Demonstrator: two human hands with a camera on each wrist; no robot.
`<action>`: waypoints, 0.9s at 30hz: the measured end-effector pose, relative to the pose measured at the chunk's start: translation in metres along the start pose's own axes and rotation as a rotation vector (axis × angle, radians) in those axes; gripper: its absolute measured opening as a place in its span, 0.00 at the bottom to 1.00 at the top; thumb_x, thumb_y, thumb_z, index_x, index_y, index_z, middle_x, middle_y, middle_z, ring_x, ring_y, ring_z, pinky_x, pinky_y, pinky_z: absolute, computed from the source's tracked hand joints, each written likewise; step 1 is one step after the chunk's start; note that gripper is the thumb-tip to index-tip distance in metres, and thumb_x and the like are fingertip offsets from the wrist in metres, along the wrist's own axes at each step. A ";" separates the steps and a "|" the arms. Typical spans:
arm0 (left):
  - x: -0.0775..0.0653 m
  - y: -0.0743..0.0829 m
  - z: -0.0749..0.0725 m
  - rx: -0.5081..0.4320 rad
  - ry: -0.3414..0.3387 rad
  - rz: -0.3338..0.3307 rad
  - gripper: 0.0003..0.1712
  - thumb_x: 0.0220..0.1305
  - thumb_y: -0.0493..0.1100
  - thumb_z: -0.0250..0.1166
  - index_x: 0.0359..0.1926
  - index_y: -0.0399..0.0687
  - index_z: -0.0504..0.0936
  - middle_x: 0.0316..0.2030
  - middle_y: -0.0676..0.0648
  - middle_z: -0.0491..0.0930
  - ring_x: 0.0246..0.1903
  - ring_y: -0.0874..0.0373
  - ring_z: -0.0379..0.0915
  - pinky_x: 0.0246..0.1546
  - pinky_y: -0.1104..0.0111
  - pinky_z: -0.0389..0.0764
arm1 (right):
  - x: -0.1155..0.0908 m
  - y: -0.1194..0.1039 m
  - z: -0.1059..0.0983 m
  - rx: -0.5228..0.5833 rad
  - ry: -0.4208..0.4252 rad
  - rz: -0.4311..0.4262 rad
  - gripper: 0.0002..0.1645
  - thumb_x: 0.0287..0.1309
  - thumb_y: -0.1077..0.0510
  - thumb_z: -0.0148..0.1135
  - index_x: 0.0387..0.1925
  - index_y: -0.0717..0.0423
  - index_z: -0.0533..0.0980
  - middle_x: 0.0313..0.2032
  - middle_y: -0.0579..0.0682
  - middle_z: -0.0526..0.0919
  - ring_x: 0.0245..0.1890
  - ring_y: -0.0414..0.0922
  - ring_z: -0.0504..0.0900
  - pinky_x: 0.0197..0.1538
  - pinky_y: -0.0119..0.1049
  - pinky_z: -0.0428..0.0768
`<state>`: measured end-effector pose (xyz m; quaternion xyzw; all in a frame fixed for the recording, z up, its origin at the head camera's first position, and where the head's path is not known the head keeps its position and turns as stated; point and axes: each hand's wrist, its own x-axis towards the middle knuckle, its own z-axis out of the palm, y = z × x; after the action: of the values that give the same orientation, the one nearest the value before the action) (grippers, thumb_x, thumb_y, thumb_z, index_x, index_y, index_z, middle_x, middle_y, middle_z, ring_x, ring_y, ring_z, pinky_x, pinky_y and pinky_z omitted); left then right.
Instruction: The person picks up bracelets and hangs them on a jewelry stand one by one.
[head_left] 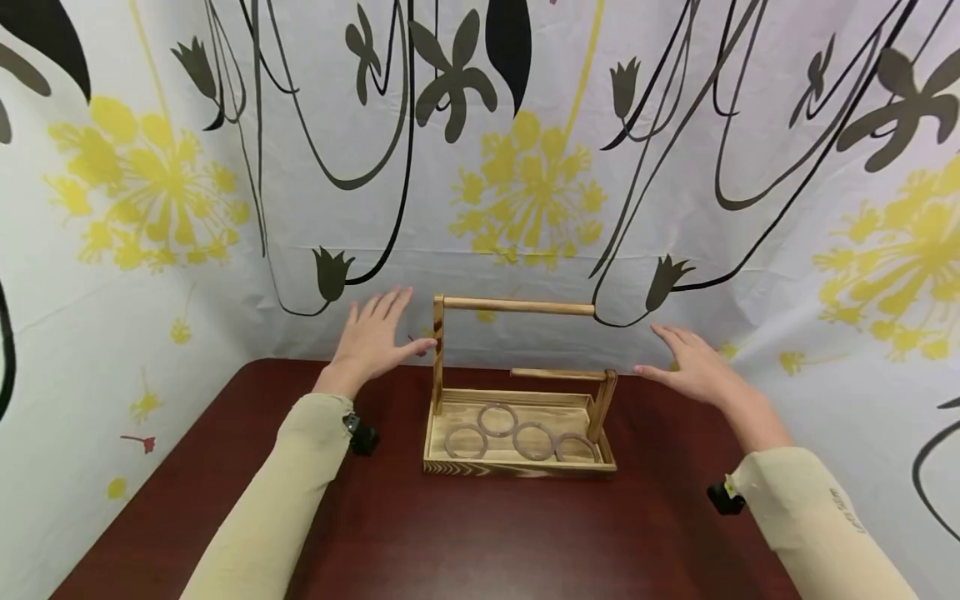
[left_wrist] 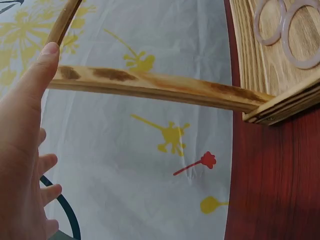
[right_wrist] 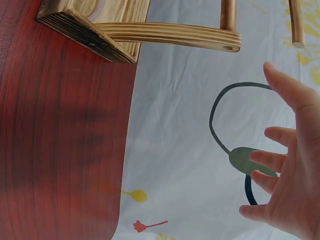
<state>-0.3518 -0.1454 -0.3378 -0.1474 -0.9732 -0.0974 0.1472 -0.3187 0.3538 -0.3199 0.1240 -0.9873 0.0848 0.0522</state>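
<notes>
A wooden bracelet stand point(head_left: 517, 469) with a tray base stands on the table. From its tall left post, a long upper rod point(head_left: 517, 307) runs right; from its short right post, a lower rod point(head_left: 558, 374) runs left. Several pale translucent rings point(head_left: 535, 441), like bangles, lie in the tray. My left hand point(head_left: 375, 337) is spread beside the tall post, its thumb tip overlapping the post in the head view. In the left wrist view, the thumb point(left_wrist: 37, 75) is by the post's top. My right hand point(head_left: 693, 367), fingers extended, hovers right of the short post, holding nothing.
The dark red-brown table point(head_left: 517, 542) extends in front of the stand and to both sides. Close behind it hangs a white patterned curtain point(head_left: 525, 225) with yellow and dark flowers, also covering both sides. Each wrist wears a small black camera point(head_left: 726, 497).
</notes>
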 end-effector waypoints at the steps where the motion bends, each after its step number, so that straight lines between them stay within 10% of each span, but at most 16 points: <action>1: 0.000 0.001 0.000 -0.005 0.005 0.007 0.59 0.61 0.81 0.49 0.81 0.58 0.40 0.80 0.45 0.46 0.78 0.42 0.43 0.76 0.38 0.41 | 0.000 0.000 0.001 0.004 0.000 -0.003 0.59 0.63 0.28 0.55 0.77 0.62 0.49 0.74 0.72 0.53 0.73 0.71 0.50 0.69 0.72 0.54; 27: 0.006 0.021 -0.006 -0.111 0.206 0.175 0.45 0.68 0.64 0.61 0.78 0.60 0.54 0.76 0.49 0.60 0.73 0.46 0.59 0.72 0.48 0.63 | 0.003 -0.007 -0.002 0.024 0.037 -0.046 0.51 0.65 0.33 0.59 0.74 0.61 0.57 0.69 0.72 0.62 0.67 0.72 0.61 0.65 0.70 0.64</action>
<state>-0.3490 -0.1253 -0.3274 -0.2289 -0.9294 -0.1526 0.2460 -0.3193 0.3467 -0.3163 0.1456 -0.9820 0.0977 0.0707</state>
